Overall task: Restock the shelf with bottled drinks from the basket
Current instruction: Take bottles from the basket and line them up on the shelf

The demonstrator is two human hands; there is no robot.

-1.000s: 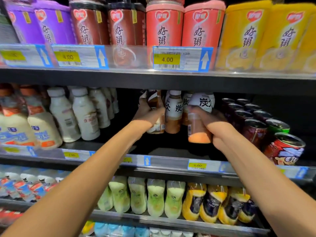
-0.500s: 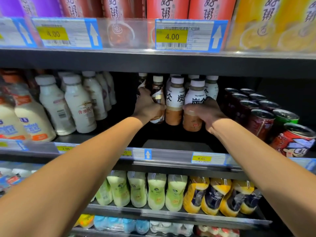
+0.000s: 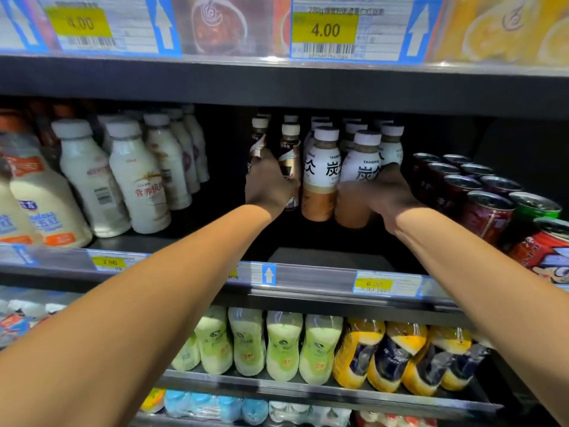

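Observation:
Both arms reach deep into the middle shelf (image 3: 308,274). My left hand (image 3: 267,186) is wrapped around a dark brown bottle with a white cap (image 3: 289,158), standing in a row of like bottles. My right hand (image 3: 385,195) grips a white-labelled tea bottle with a tan bottom (image 3: 358,180) at the front of its row. A second bottle of the same kind (image 3: 320,174) stands between the two hands. More of these bottles stand behind. The basket is out of view.
White milk bottles (image 3: 135,177) fill the shelf to the left, and dark red cans (image 3: 486,208) crowd the right. Bare shelf floor (image 3: 329,257) lies in front of the held bottles. Green and yellow bottles (image 3: 283,346) lean on the shelf below.
The right hand has carried its tea bottle back into the row and set it upright beside the other one. The view has moved closer to the shelf. The left hand has kept its grip.

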